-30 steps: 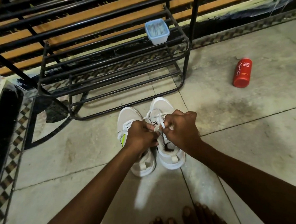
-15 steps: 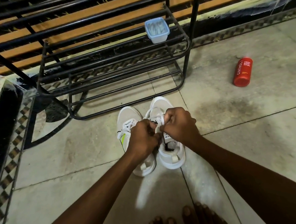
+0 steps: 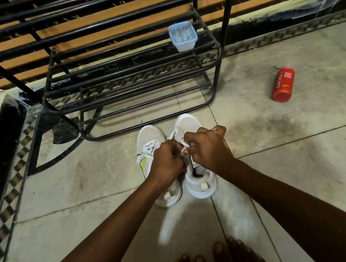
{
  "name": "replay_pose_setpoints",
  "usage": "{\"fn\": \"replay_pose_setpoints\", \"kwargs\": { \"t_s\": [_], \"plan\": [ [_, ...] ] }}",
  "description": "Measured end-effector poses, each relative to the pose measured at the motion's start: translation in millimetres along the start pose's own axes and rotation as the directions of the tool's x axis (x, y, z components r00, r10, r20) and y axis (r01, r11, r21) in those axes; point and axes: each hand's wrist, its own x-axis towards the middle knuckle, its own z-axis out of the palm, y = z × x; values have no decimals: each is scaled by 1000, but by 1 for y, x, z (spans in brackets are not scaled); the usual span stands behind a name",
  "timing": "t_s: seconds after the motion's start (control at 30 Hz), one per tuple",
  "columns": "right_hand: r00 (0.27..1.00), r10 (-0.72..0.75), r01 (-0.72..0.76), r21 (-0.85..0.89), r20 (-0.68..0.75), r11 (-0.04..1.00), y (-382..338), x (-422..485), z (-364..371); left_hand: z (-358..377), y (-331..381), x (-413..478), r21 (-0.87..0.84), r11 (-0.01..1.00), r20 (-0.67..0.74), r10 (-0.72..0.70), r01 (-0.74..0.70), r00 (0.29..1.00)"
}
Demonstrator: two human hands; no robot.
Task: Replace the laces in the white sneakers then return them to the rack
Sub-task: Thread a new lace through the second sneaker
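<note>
Both hands are right down over the pair on the tiled floor, and the action is all on the right sneaker. The right hand is curled tight, thumb and fingers pinching a white lace just above the shoe's tongue. The left hand is bunched up against it, knuckles to the camera and fingers folded in on the same lace, though its fingertips are hidden, so exactly where it grips is hard to call. The two fists are almost touching, with only that short strand showing between them. More loose lace loops out toward the toe, beyond the knuckles. The left sneaker sits just beside its partner, sides touching, toes pointing at the rack, with a flash of yellow-green on its side and its laces showing above the left wrist. Both shoes stand on the floor just in front of the rack's lowest rail, not on it. A small pale blue tub sits up on a rack shelf, a red bottle lies on its side well off to the right, and bare toes peek in at the bottom edge.
</note>
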Motion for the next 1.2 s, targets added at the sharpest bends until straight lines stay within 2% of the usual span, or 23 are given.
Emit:
{"fn": "replay_pose_setpoints", "kwargs": {
  "t_s": [0.07, 0.1, 0.13, 0.27, 0.4, 0.47, 0.53, 0.63, 0.7, 0.8, 0.97, 1.03, 1.13, 1.2],
  "plan": [
    [984, -176, 178, -125, 28, 976, -1, -1, 1, -1, 0, 0, 45, 999, 8, 24, -25, 1000],
    [977, -212, 212, -134, 21, 968, -1, -1, 0, -1, 0, 0, 48, 998, 13, 27, -28, 1000],
    [981, -195, 194, -102, -1, 976, 0, -1, 1, -2, -1, 1, 31, 999, 15, 19, -20, 1000],
    [997, 80, -76, 184, -12, 980, 4, -3, 4, 0, -4, 2, -115, 991, -29, -73, 69, 997],
    [987, 152, -122, 405, -43, 906, 4, -8, 7, 2, -4, 4, -94, 994, -70, -65, 59, 995],
    [978, 206, -169, 445, -36, 880, 6, -7, 8, 3, -2, 5, -39, 999, -86, -40, 37, 995],
    [979, 199, -161, 430, -44, 888, 6, -7, 9, 2, 3, 5, 20, 1000, -97, -19, 21, 995],
    [979, 192, -142, 438, -71, 888, 4, -16, 15, 0, 10, 6, 133, 991, -65, 26, -17, 998],
    [970, 237, -187, 441, -60, 878, 6, -25, 19, -1, 13, 6, 214, 976, -53, 40, -28, 998],
    [951, 306, -260, 447, -33, 856, 10, -31, 22, -1, 18, 4, 312, 948, -45, 87, -69, 995],
    [951, 307, -263, 421, -41, 868, 8, -35, 23, -6, 24, 4, 469, 859, 65, 199, -206, 978],
    [949, 311, -263, 409, -54, 874, 9, -36, 24, -10, 24, 5, 450, 876, 52, 169, -175, 984],
    [950, 303, -248, 405, -77, 880, 10, -37, 25, -16, 27, 7, 253, 967, 45, 23, -33, 999],
    [950, 303, -247, 414, -74, 876, 11, -36, 27, -17, 28, 7, 184, 983, 44, -32, 23, 999]
  ]
}}
